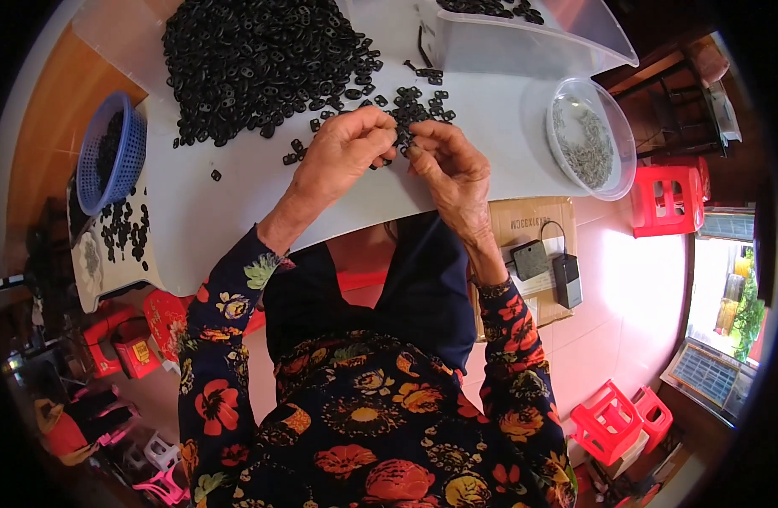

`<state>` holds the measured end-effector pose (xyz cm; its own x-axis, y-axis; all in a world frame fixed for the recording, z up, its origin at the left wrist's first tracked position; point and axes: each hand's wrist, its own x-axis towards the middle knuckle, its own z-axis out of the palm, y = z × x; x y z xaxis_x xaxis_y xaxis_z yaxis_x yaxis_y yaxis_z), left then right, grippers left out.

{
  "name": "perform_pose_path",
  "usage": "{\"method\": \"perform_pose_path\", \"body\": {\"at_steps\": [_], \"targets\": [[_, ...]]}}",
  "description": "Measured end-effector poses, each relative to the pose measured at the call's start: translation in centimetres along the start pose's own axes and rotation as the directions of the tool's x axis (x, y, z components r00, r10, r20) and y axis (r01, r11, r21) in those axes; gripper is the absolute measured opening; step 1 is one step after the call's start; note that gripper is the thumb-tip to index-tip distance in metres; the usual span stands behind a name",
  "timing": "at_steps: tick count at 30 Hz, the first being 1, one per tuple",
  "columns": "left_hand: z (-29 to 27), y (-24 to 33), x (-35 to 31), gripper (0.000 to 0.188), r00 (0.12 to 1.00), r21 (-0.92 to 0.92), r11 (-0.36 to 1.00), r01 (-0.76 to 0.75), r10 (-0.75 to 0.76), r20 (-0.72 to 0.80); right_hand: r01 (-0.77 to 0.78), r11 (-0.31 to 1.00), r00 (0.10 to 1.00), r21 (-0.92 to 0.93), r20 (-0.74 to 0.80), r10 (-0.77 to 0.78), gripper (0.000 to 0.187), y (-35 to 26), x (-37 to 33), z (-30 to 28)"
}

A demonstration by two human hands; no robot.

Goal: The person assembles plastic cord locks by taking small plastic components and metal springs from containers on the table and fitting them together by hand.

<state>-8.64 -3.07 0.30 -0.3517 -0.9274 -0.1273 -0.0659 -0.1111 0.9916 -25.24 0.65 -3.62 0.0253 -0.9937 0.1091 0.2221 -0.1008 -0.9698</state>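
My left hand [347,146] and my right hand [451,168] meet above the near part of a white table [237,199]. The fingers of both are closed in a pinch, tips almost touching. Whatever lies between them is too small and covered to make out. Just beyond the fingertips is a loose cluster of small black oval pieces with two holes [419,106]. A large heap of the same black pieces [253,68] spreads farther back to the left, and several lie scattered between. One black piece [216,175] sits alone left of my left hand.
A round clear tub [623,169] of small silvery metal parts stands on the right. Behind it is a clear plastic bin [524,46]. A blue basket [139,157] holds black pieces at left. Below are a cardboard box [524,212] with black devices and red stools [607,421].
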Motion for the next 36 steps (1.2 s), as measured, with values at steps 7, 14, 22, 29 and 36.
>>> {"method": "perform_pose_path", "body": {"at_steps": [7, 14, 22, 29, 36], "targets": [[0.2, 0.5, 0.5, 0.014, 0.998, 0.149, 0.988, -0.051, 0.046, 0.036, -0.006, 1.0, 1.0, -0.015, -0.017, 0.005, 0.028, -0.4, 0.0, 0.2], [-1.1, 1.5, 2.2, 0.018, 0.97, 0.344, 0.933, -0.107, 0.023, 0.24, 0.006, 1.0, 1.0, -0.026, -0.017, -0.006, 0.025, -0.7, 0.0, 0.3], [0.6, 0.2, 1.3, 0.033, 0.987, 0.215, 0.968, -0.127, 0.102, 0.12, 0.09, 0.995, 0.99, 0.034, -0.112, -0.086, 0.023, -0.3, 0.0, 0.3], [2.4, -1.9, 0.7, 0.022, 0.93, 0.186, 0.914, -0.361, 0.366, 0.006, 0.097, 0.993, 0.992, 0.073, -0.092, -0.09, 0.025, -0.3, 0.1, 0.3], [2.2, -1.6, 0.7, 0.02, 0.941, 0.319, 0.89, -0.326, 0.338, 0.02, 0.057, 0.998, 0.996, 0.002, -0.063, -0.057, 0.026, -0.5, 0.0, 0.2]]}}
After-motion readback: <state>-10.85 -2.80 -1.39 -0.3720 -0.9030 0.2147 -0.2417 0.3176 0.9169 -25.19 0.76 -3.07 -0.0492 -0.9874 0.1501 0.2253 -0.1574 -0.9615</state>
